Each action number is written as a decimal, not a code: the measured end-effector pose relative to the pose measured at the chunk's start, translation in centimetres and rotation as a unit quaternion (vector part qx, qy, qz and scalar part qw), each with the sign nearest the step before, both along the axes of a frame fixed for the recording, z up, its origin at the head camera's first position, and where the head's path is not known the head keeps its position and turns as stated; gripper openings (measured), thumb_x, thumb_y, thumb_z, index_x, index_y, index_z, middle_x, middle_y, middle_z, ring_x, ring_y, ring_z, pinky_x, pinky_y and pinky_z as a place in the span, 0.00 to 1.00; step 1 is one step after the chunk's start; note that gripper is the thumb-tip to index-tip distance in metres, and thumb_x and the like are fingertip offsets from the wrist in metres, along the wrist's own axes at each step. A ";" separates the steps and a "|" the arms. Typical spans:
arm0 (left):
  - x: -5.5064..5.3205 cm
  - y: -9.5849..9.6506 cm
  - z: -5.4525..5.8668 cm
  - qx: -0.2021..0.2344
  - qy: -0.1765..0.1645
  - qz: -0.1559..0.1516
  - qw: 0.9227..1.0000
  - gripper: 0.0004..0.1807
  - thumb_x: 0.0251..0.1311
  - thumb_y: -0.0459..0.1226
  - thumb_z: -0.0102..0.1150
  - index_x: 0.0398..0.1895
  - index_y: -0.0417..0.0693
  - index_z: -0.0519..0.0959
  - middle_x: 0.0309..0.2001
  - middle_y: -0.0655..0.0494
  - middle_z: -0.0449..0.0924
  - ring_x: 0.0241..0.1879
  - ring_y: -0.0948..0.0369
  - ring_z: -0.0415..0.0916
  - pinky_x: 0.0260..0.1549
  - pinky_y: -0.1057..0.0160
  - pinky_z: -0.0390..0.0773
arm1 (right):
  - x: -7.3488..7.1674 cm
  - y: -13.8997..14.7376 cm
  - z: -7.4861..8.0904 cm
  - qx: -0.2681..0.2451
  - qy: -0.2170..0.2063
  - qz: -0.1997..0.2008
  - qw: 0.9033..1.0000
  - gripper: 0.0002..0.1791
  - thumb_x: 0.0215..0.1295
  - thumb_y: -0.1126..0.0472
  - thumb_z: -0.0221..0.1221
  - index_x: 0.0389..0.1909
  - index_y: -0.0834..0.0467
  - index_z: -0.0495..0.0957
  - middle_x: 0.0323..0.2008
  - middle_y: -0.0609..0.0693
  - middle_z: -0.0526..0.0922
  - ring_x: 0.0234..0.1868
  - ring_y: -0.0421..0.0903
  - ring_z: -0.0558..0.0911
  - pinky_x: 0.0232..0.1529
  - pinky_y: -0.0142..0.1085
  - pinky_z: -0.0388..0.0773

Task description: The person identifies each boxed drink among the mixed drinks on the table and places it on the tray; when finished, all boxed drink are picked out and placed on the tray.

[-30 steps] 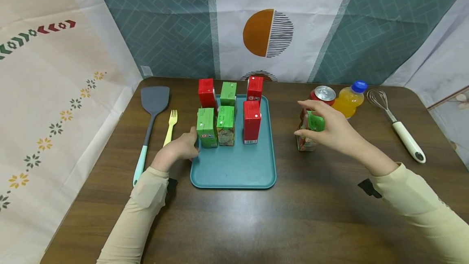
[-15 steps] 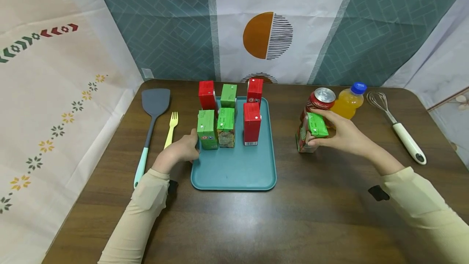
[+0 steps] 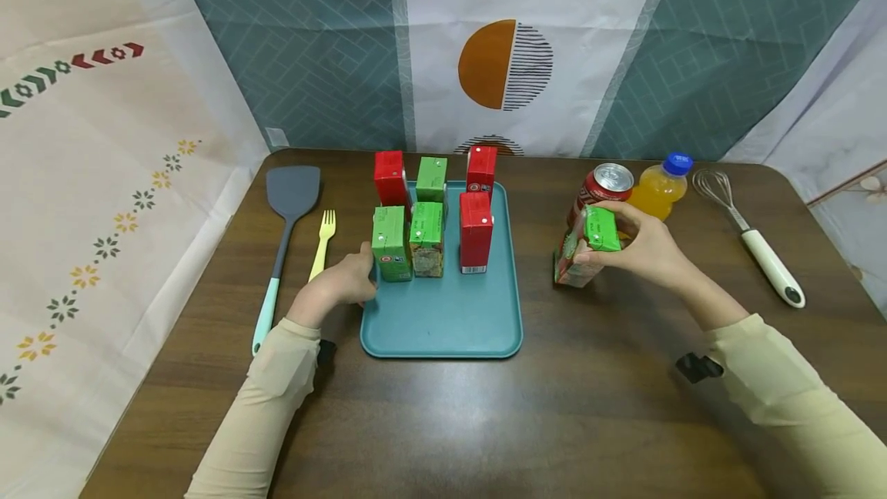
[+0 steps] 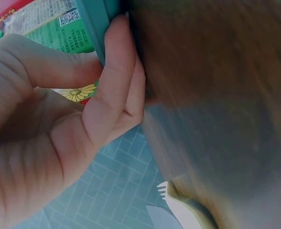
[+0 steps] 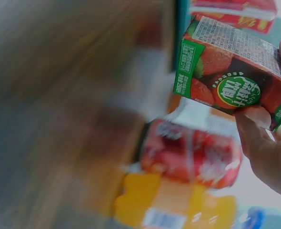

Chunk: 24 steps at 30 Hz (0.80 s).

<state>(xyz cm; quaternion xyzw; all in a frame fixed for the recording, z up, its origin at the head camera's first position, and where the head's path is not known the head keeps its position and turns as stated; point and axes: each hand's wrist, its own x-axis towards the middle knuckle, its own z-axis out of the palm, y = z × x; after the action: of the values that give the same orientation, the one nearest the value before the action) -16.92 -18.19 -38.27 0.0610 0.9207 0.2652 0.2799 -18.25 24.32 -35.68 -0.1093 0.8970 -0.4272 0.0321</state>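
Observation:
My right hand [image 3: 647,249] grips a juice box [image 3: 599,229] with a green top near its upper end. The box leans a little; fruit pictures cover its side in the right wrist view, where the box [image 5: 228,71] is held between thumb and fingers. At the left, my left hand [image 3: 343,276] pinches the rim of a teal tray [image 3: 443,329]. In the left wrist view the thumb lies on the inner side of the tray rim [image 4: 96,28] and fingers on the outer side. Several red and green juice boxes stand on the tray, including a red box [image 3: 476,233] and green box [image 3: 391,245].
Behind the held box stand a red soda can [image 3: 603,187] and an orange drink bottle [image 3: 658,189] with a blue cap. A whisk [image 3: 751,241] lies at the far right. Left of the tray lie a yellow fork [image 3: 323,241] and a grey spatula [image 3: 291,199].
My right hand came down onto the juice box, closed round its upper part and tilted it slightly. The left hand has stayed at the tray rim.

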 end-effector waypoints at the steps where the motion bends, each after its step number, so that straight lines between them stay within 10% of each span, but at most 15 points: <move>1: 0.0 0.0 0.0 0.001 -0.001 -0.001 1.000 0.44 0.51 0.25 0.46 0.67 0.23 0.33 0.22 0.46 0.74 0.18 0.58 0.75 0.17 0.66 0.67 | 0.2 -0.3 0.3 -0.006 0.000 -0.004 1.000 0.39 0.44 0.60 0.73 0.61 0.53 0.68 0.50 0.56 0.76 0.43 0.33 0.76 0.35 0.23 0.74; 14: 0.0 0.0 -0.3 0.003 -0.005 0.003 1.000 0.46 0.51 0.26 0.46 0.67 0.23 0.31 0.23 0.46 0.73 0.19 0.58 0.74 0.17 0.66 0.66 | 4.3 -7.8 2.8 -0.062 0.024 0.132 0.989 0.38 0.39 0.56 0.75 0.55 0.52 0.70 0.43 0.48 0.79 0.39 0.42 0.82 0.38 0.33 0.79; 24: -0.2 -0.2 -0.1 0.005 -0.010 -0.002 1.000 0.42 0.53 0.26 0.46 0.67 0.24 0.35 0.29 0.41 0.75 0.20 0.57 0.76 0.19 0.64 0.69 | 4.3 -15.7 1.7 -0.025 0.091 0.225 0.970 0.40 0.37 0.45 0.75 0.54 0.52 0.69 0.39 0.42 0.78 0.39 0.38 0.79 0.40 0.33 0.78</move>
<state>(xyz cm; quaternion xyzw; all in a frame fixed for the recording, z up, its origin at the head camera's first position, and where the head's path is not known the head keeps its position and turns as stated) -17.17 -18.35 -38.34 0.0618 0.9163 0.2695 0.2897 -13.97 8.65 -33.96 -0.3475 0.8376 -0.4193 0.0432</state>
